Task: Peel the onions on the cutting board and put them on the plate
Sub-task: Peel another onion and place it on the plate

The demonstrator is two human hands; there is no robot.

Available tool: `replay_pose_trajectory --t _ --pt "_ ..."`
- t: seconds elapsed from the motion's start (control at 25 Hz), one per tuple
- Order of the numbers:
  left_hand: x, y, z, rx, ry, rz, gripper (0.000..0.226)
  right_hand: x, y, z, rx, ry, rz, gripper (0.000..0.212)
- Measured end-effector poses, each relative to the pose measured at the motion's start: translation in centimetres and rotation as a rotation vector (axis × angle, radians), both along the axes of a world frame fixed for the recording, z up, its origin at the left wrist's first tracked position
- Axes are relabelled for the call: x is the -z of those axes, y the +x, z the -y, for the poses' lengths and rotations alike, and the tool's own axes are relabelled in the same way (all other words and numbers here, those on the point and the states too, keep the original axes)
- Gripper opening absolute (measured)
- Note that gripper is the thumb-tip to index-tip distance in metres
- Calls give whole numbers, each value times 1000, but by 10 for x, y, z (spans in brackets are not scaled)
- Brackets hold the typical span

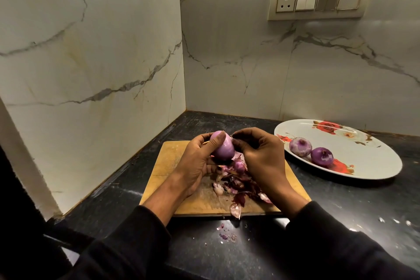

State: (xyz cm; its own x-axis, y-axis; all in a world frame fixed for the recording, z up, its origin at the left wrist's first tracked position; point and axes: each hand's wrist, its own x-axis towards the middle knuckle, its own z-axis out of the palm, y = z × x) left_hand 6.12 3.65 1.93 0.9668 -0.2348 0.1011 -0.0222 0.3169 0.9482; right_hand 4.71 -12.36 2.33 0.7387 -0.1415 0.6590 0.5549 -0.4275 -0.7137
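Note:
My left hand grips a peeled purple onion above the wooden cutting board. My right hand is at the onion's right side, fingertips curled and pinching at its top end, where a thin bit of skin shows. A heap of purple onion skins lies on the board under my hands, with another small onion partly hidden in it. Two peeled onions, one and another, sit on the white flowered plate to the right of the board.
The black countertop carries board and plate in a corner of marble walls. A few skin scraps lie on the counter in front of the board. A switch panel is on the back wall.

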Motion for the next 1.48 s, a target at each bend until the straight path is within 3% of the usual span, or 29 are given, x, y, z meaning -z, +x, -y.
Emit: replay_pose_trajectory --t 0.24,0.48,0.76,0.96,1.16,1.36,1.48 --pt "2 1 2 25 -5 12 63 -3 0 -1 72 -2 29 21" --pt "-2 -4 2 79 -16 9 58 -7 0 0 21 126 -43 28" --pt "2 0 1 138 14 30 64 -8 6 3 -8 228 -90 47" --pt "-4 -5 2 63 -102 -29 47 -7 12 10 41 305 -151 40" --pt "-5 -2 -1 -61 -122 -40 49 -4 5 10 140 -237 -120 24" --pt "-5 -2 -2 -113 -100 -62 57 2 3 -1 20 -516 -124 11" --pt "-4 1 -3 -109 -96 -44 60 0 1 0 -8 -498 -128 14"
